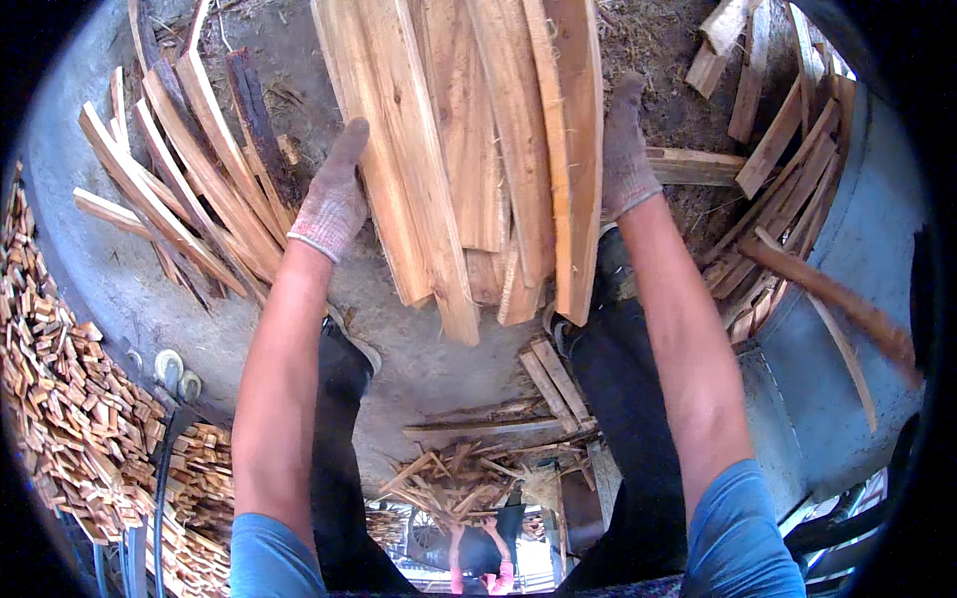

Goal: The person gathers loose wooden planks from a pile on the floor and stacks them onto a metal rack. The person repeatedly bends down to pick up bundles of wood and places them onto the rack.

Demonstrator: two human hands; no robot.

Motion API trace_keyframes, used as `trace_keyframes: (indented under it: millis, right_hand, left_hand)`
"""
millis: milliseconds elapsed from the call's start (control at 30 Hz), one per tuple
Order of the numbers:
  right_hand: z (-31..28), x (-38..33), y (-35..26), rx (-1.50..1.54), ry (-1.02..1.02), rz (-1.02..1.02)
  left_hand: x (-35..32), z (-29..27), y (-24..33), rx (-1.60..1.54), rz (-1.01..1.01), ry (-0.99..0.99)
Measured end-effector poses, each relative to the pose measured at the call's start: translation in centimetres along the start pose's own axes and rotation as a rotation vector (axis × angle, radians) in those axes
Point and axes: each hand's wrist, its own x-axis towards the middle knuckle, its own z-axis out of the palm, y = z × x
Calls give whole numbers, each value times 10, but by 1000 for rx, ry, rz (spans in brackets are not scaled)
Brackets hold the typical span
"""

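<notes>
A bundle of several long, rough-edged wooden planks (454,140) lies lengthwise before me, its near ends uneven. My left hand (334,194), in a pale, soiled knit glove, presses against the bundle's left side with the thumb pointing forward. On the opposite side, my right hand (626,149), gloved the same way, is against the outermost plank. Both hands are closed on the planks from the sides, and most of their fingers are hidden by the wood. The near ends reach to between my legs.
Loose wood strips (194,169) lean at the left; more planks (788,189) lie along the right. A big stack of cut wood (60,379) fills the far left. Scraps (449,483) lie behind my feet. Another person in pink sleeves (498,578) appears at the bottom, near the scrap pile.
</notes>
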Motion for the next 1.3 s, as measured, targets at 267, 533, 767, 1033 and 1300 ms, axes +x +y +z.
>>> trace_keyframes:
  millis: [267,533,767,1033,1300]
  right_hand:
    - [27,-9,-7,118,13,50]
    - [55,-12,14,250,19,141]
    - [43,-46,29,284,56,180]
    - [33,-205,53,336,67,392]
    - [81,-338,12,328,-5,499]
  left_hand:
    - [-3,0,-2,75,-67,-127]
    - [-6,1,-19,-187,-98,-230]
    - [-60,13,-12,25,19,-224]
    - [-215,-13,-19,140,95,-120]
    - [-414,-33,1,66,-70,-182]
